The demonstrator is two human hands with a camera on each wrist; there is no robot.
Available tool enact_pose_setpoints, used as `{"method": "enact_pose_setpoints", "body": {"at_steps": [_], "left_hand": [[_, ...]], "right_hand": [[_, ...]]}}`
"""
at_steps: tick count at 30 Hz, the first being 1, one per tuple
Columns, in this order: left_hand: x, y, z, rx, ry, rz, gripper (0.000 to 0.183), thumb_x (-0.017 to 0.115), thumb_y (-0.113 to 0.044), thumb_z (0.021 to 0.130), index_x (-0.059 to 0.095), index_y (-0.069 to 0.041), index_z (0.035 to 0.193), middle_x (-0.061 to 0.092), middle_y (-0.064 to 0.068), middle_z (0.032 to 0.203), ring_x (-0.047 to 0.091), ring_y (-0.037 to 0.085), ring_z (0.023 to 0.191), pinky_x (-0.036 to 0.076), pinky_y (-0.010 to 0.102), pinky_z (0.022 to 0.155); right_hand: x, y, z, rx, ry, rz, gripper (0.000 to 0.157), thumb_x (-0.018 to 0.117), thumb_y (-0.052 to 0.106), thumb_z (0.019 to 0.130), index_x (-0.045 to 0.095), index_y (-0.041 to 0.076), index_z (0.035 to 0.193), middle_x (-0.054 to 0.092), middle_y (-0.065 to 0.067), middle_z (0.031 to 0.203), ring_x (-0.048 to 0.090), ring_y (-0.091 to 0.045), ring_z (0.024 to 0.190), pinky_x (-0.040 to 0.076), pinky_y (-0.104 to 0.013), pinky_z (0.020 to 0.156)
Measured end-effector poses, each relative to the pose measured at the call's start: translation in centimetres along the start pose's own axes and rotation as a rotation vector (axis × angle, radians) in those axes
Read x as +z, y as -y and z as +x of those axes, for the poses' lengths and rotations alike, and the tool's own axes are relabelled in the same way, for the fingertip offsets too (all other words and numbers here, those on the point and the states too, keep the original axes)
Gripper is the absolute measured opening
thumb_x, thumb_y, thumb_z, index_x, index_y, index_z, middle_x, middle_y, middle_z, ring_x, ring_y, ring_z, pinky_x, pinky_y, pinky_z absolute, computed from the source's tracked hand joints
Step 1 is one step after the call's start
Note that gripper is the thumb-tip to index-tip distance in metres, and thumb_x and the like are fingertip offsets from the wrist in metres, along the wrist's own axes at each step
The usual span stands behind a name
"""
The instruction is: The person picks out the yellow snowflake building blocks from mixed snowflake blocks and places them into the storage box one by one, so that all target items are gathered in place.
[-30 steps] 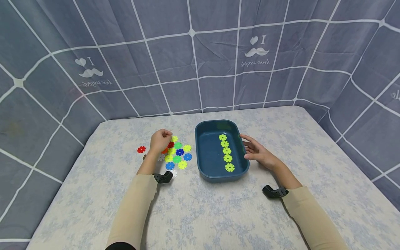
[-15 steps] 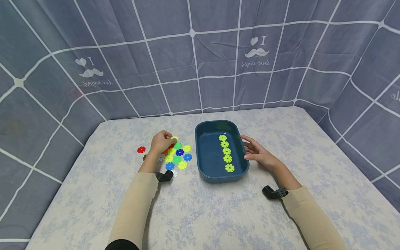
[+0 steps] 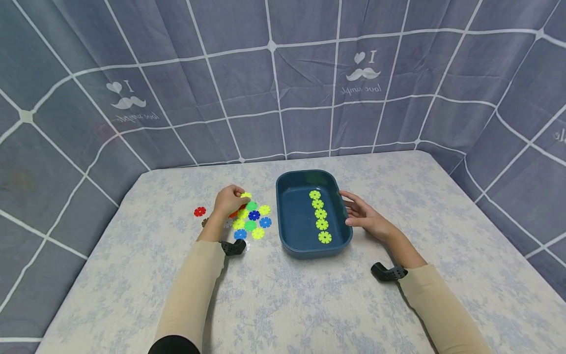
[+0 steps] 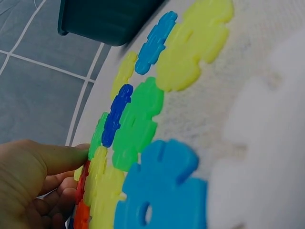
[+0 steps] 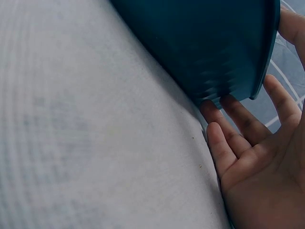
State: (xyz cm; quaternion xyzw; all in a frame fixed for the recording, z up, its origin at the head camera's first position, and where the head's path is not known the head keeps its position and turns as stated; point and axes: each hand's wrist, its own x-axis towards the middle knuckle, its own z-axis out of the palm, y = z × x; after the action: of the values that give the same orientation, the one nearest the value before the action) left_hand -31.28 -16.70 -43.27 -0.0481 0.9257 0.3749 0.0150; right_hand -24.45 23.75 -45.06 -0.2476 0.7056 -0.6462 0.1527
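My left hand (image 3: 228, 200) reaches over a loose cluster of flower-shaped plastic snowflake discs on the table. Its thumb and index finger close around a yellow snowflake disc (image 3: 246, 195) at the cluster's far edge. In the left wrist view, the thumb (image 4: 64, 160) is beside a green snowflake disc (image 4: 98, 136), the other fingers curled below. A dark blue-green plastic bin (image 3: 298, 241) holds a column of several yellow snowflake discs (image 3: 321, 214). Against the bin's right side rests my right hand (image 3: 369, 216), fingers extended; the right wrist view shows fingertips (image 5: 209, 107) touching the outer wall.
Blue, green, orange and white discs lie between my left hand and the bin, with a dark blue disc (image 3: 254, 215) among them. One red disc (image 3: 200, 211) lies apart at left. A grey-blue checked curtain (image 3: 305, 83) hangs behind the pale patterned table (image 3: 283, 305).
My left hand has shifted slightly right, its thumb reaching out to the yellow disc at the cluster's far edge. The right hand and the bin have stayed in place.
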Motion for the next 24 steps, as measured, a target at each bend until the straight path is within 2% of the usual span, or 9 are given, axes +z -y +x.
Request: {"method": "enact_pose_setpoints", "body": {"at_steps": [4,8,15,19,24], "left_hand": [[-0.02,-0.11,0.08,-0.001,0.002,-0.001,0.035,0.072,-0.021,0.089,0.058,0.000,0.114,0.050,0.010,0.095,0.047,0.026,0.086,0.044,0.035,0.077],[0.03,-0.02,0.14,0.027,-0.006,-0.010,0.035,0.073,-0.019,0.089,0.055,0.000,0.113,0.048,0.010,0.092,0.045,0.025,0.083,0.042,0.034,0.073],[0.12,0.25,-0.01,0.060,-0.002,-0.035,0.032,0.070,-0.018,0.090,0.051,-0.006,0.113,0.054,0.013,0.098,0.050,0.028,0.083,0.046,0.038,0.073],[0.20,0.23,-0.13,0.056,-0.001,-0.059,0.027,0.068,-0.017,0.093,0.052,-0.007,0.112,0.055,0.013,0.098,0.050,0.028,0.081,0.045,0.037,0.071],[0.10,0.01,-0.20,0.043,-0.008,-0.104,0.022,0.064,-0.016,0.095,0.053,-0.006,0.111,0.054,0.013,0.098,0.051,0.027,0.082,0.046,0.035,0.070]], "right_hand": [[-0.01,0.02,-0.02,-0.004,0.000,0.000,0.083,0.064,0.011,0.092,0.011,0.007,0.156,0.015,-0.028,0.157,0.024,-0.048,0.139,0.042,-0.025,0.097],[0.00,0.04,-0.03,-0.002,-0.002,-0.007,0.083,0.064,0.010,0.093,0.011,0.007,0.156,0.014,-0.028,0.157,0.024,-0.048,0.139,0.042,-0.026,0.098],[0.00,0.01,0.05,0.007,-0.007,-0.010,0.084,0.065,0.012,0.092,0.012,0.008,0.156,0.015,-0.027,0.157,0.025,-0.047,0.139,0.040,-0.032,0.101],[-0.02,-0.03,0.06,0.009,-0.006,-0.008,0.084,0.065,0.012,0.092,0.012,0.008,0.156,0.014,-0.027,0.157,0.024,-0.047,0.139,0.040,-0.034,0.101],[-0.05,-0.06,0.04,0.006,-0.006,-0.004,0.084,0.065,0.012,0.092,0.012,0.008,0.156,0.014,-0.027,0.157,0.024,-0.047,0.140,0.041,-0.030,0.099]]}}
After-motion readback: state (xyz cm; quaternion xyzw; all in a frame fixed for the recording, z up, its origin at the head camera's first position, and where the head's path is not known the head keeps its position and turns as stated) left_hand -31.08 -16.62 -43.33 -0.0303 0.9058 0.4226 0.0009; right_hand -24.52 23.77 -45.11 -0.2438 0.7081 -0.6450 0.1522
